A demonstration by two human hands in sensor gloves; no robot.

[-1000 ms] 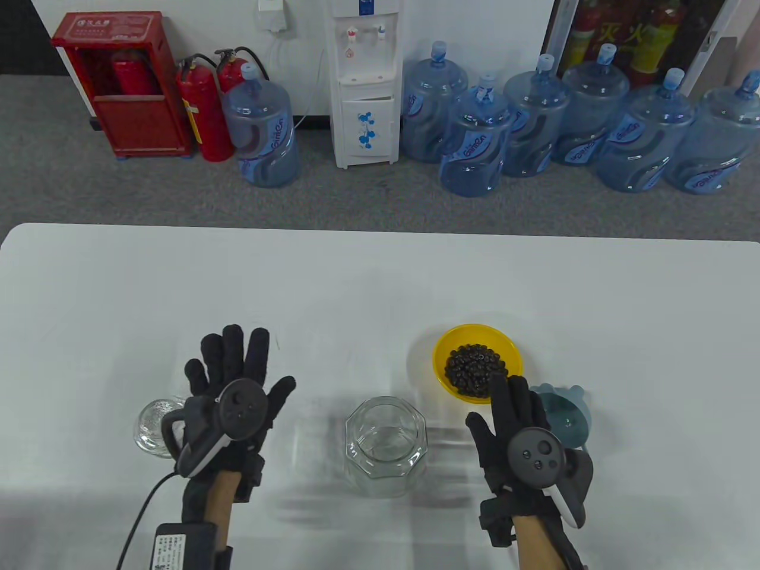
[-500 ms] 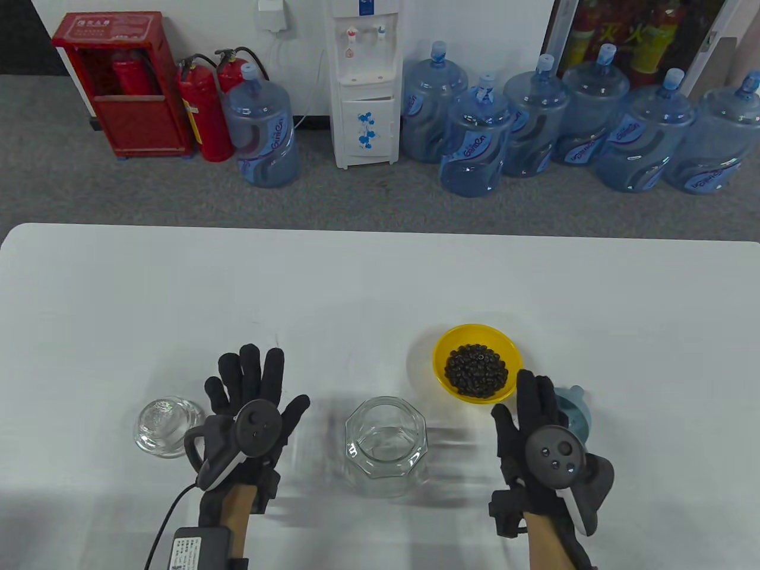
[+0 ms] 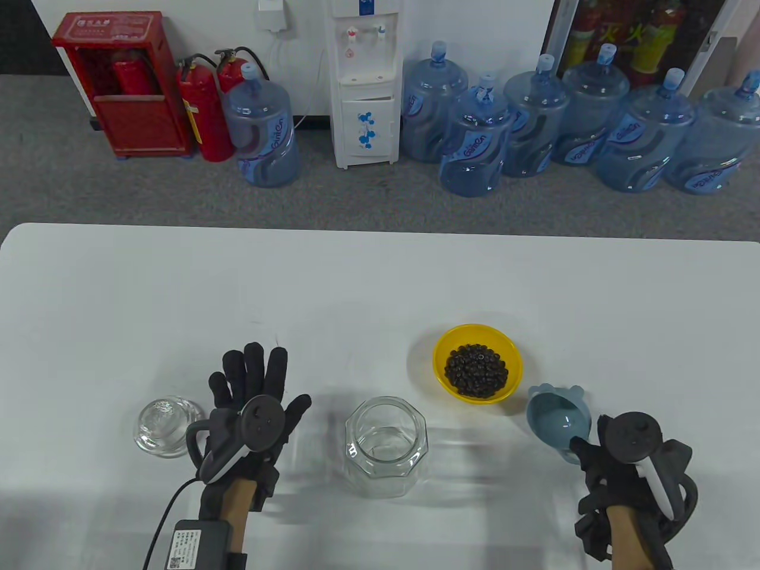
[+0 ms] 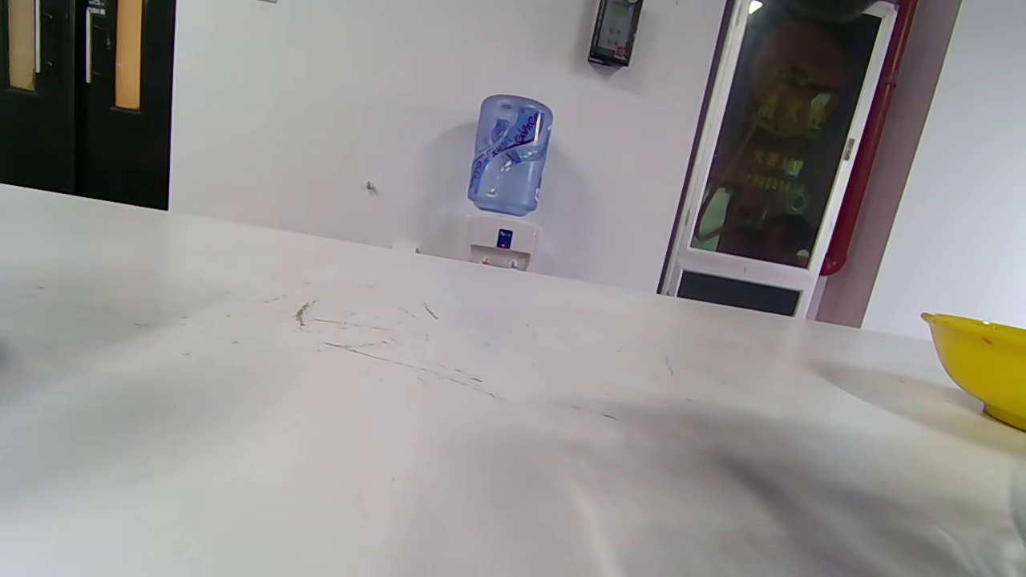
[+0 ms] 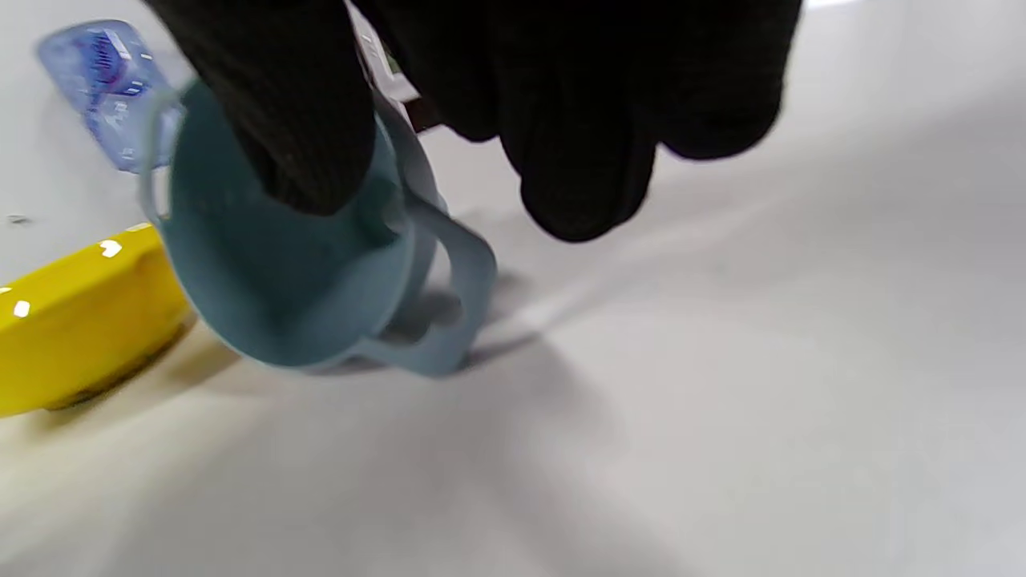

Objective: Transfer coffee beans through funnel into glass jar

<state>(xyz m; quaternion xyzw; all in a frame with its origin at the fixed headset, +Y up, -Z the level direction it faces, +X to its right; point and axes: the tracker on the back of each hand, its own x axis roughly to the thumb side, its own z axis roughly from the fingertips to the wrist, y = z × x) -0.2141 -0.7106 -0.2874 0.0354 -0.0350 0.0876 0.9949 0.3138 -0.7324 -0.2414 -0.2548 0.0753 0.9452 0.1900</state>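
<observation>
A clear glass jar [image 3: 386, 445] stands open at the table's front middle. A yellow bowl [image 3: 478, 363] of coffee beans [image 3: 477, 371] sits behind it to the right. A blue funnel [image 3: 558, 418] lies tilted right of the bowl, its mouth facing up and left. My right hand [image 3: 580, 446] pinches the funnel's near rim. In the right wrist view my fingers [image 5: 577, 160] grip the funnel [image 5: 296, 272] beside the bowl [image 5: 72, 320]. My left hand [image 3: 255, 386] is flat, fingers spread, left of the jar and holds nothing.
The glass jar lid [image 3: 163, 424] lies on the table left of my left hand. The left wrist view shows bare tabletop [image 4: 401, 417] and the bowl's edge [image 4: 978, 369]. Water bottles and fire extinguishers stand on the floor beyond the table.
My right hand moved right and toward the front edge, turned, and took hold of the funnel's rim, and the funnel now shows tilted. My left hand shifted slightly right, then stayed.
</observation>
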